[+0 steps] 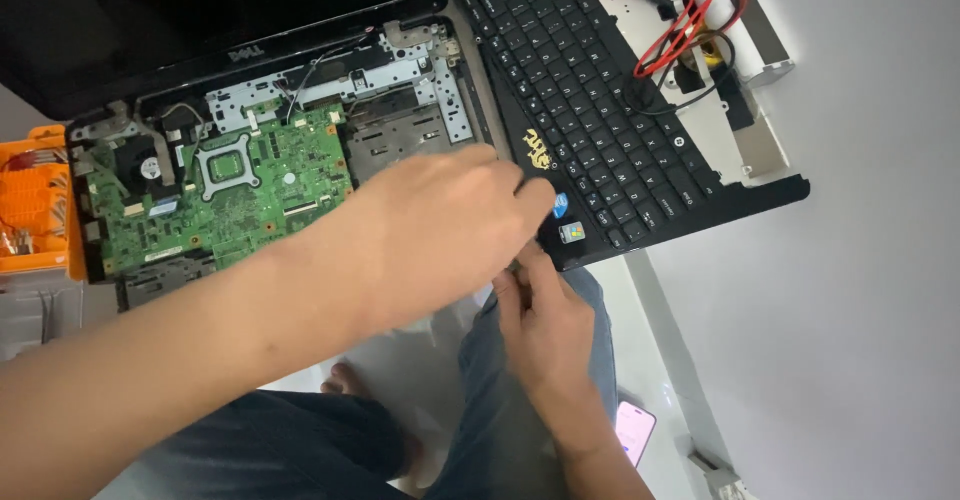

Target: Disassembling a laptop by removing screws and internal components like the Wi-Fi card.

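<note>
Your left hand (440, 225) pinches front edge of detached keyboard bezel (600, 110); right hand (545, 315) grips same edge underneath, beside exposed green motherboard (230, 195).

Both forearms are bare, with no sleeves, watch or rings showing. The left hand (440, 225) is broad and slightly blurred; the right hand (545, 320) is slimmer, with short, plain nails on its fingers (520, 280). Below the hands, the legs wear blue denim jeans (500, 410), and one foot (345, 380) is bare.
</note>
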